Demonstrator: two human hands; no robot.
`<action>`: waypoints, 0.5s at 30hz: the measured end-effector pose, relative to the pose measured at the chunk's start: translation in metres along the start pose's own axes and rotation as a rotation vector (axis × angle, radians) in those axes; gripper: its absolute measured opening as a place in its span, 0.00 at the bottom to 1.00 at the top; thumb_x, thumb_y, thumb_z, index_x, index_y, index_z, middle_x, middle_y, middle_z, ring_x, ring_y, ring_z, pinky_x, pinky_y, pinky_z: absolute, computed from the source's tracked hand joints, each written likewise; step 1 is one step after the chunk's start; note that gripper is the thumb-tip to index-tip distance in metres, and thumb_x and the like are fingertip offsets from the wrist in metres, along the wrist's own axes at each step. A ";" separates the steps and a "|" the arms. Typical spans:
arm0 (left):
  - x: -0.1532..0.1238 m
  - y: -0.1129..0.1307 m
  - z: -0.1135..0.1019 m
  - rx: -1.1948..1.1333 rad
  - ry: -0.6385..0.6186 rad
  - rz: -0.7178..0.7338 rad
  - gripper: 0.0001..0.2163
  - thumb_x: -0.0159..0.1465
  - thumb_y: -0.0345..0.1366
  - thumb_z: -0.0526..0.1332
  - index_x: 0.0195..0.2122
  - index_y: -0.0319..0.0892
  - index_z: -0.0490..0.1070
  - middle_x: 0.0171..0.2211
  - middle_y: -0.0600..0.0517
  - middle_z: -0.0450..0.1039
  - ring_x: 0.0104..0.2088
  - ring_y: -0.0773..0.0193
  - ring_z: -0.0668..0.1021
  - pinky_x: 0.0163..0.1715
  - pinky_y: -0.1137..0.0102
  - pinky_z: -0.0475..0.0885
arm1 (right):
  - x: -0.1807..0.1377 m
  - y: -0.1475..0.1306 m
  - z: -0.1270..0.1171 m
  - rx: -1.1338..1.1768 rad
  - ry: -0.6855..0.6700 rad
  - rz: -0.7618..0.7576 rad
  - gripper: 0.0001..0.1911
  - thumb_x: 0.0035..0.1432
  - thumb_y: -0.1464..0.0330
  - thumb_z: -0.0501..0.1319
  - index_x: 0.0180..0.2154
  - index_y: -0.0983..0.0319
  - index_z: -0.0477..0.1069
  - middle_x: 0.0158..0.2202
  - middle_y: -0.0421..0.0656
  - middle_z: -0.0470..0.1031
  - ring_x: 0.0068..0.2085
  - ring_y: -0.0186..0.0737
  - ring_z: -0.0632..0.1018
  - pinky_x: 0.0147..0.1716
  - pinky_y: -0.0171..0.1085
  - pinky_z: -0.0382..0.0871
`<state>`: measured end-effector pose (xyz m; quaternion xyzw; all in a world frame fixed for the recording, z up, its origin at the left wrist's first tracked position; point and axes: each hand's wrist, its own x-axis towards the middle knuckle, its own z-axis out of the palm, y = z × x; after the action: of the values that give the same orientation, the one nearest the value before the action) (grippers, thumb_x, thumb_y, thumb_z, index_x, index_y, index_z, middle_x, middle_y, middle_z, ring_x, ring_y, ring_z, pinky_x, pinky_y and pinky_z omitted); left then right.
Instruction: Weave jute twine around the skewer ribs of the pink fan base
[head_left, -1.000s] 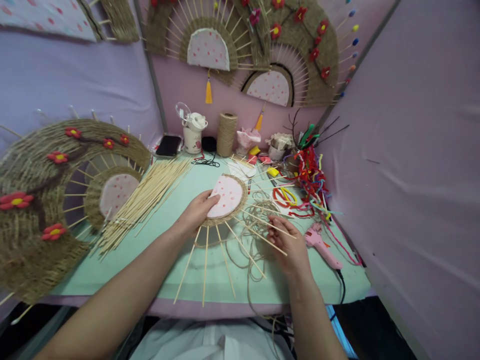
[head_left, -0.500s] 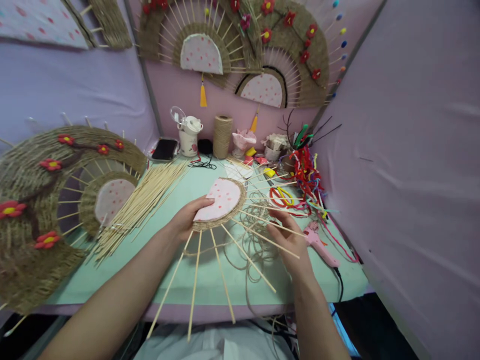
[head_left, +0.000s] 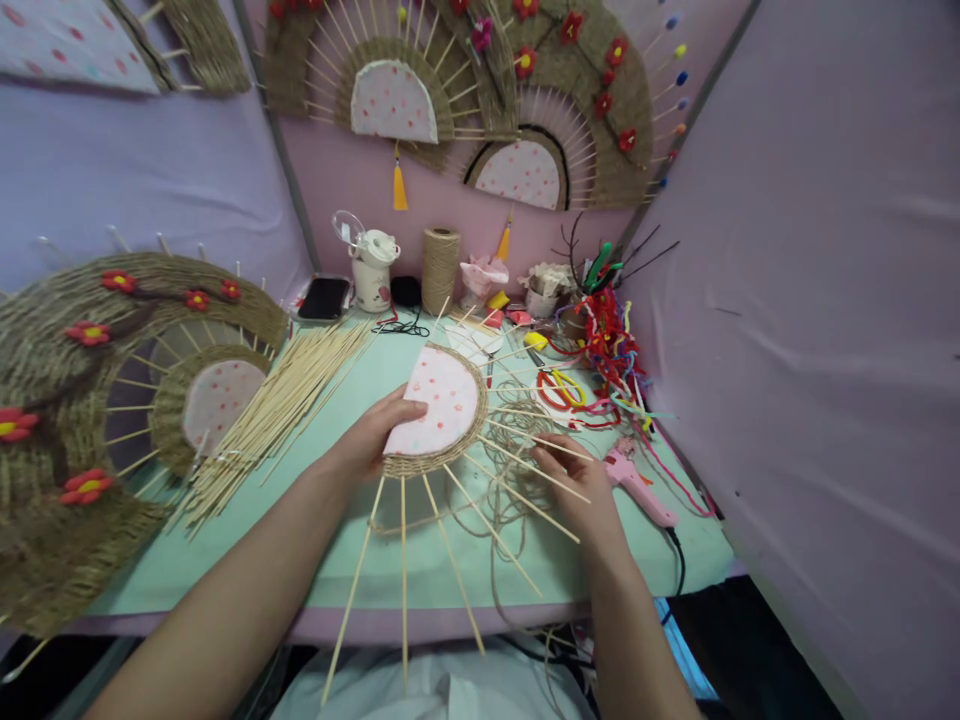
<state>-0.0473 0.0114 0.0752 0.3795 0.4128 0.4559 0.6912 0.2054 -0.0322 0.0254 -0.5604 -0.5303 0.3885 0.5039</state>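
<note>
My left hand (head_left: pixel 379 432) grips a half-round fan (head_left: pixel 442 400) by its straight edge, the thumb lying on its white, red-dotted cloth. Woven jute borders the curved side of this fan, and thin wooden sticks (head_left: pixel 405 580) spread from it toward me and to the right. On the right, my right hand (head_left: pixel 576 480) is closed among the sticks, with thumb and fingers pinched on a strand of jute twine (head_left: pixel 427 522). That strand passes across the lower sticks. Loose twine (head_left: pixel 517 425) lies in a tangle behind the sticks; the fingertips are partly hidden.
A bundle of sticks (head_left: pixel 289 415) and a large decorated fan (head_left: pixel 75 400) are at left. Right of the twine lie scissors (head_left: pixel 574 390), a pink glue gun (head_left: pixel 641 487) and coloured pipe cleaners (head_left: pixel 611 340). A twine spool (head_left: pixel 441 270) and a phone (head_left: pixel 324 298) stand or lie behind.
The fan has turned slightly, its lower sticks swinging to the right. My right hand stays near the same sticks, and the view has shifted a little.
</note>
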 end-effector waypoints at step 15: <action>0.002 0.003 -0.002 0.011 0.057 0.041 0.21 0.51 0.34 0.64 0.47 0.38 0.70 0.32 0.50 0.79 0.25 0.66 0.77 0.24 0.75 0.70 | -0.002 0.024 -0.131 -1.059 0.146 0.078 0.28 0.47 0.52 0.61 0.44 0.65 0.73 0.43 0.56 0.76 0.45 0.57 0.75 0.41 0.48 0.68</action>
<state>-0.0492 0.0145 0.0766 0.3785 0.4268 0.4783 0.6677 0.3374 -0.0525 0.0273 -0.7828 -0.5960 0.0460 0.1730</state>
